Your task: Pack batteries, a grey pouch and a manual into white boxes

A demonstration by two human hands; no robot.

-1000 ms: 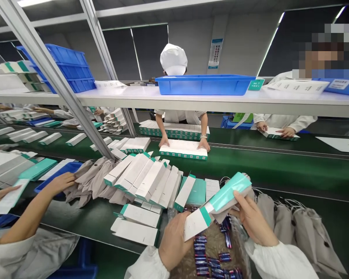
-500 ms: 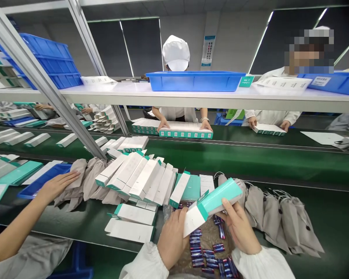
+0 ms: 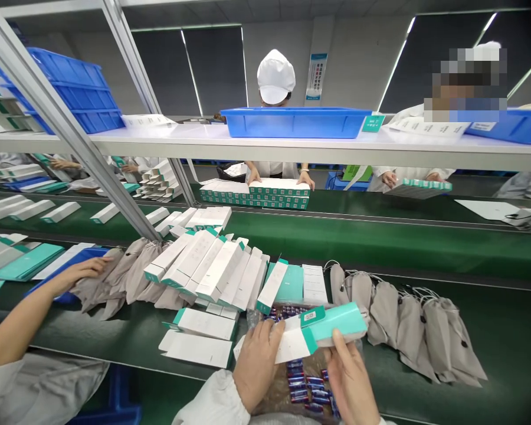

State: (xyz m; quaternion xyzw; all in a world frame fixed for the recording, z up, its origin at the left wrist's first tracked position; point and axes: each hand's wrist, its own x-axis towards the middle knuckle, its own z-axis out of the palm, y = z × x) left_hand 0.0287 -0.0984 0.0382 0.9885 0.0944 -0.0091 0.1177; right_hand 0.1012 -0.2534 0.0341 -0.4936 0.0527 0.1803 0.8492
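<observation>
My left hand (image 3: 257,363) is closed around a long white carton (image 3: 289,345) with teal edges, tilted over the work surface. A teal folded sheet or booklet (image 3: 340,323) sticks out of the carton's right end. Something pale lies under that teal piece; I cannot make out what. My right hand (image 3: 351,375) grips the teal piece from below, thumb on its near side. Below both hands are several blue batteries (image 3: 297,381) on brown plastic wrapping, partly hidden by my hands and the carton.
Grey drawstring pouches (image 3: 442,336) lie to the right. A heap of white cartons (image 3: 221,271) is at centre left, near more grey pouches (image 3: 141,274) touched by another person's hand (image 3: 86,270). Blue trays (image 3: 296,124) stand on the shelf (image 3: 203,147) overhead. Co-workers handle cartons opposite.
My hands have lowered the carton and teal piece, and turned them flatter. My right hand has moved down. Across the belt, a co-worker's carton row now sits on a stack.
</observation>
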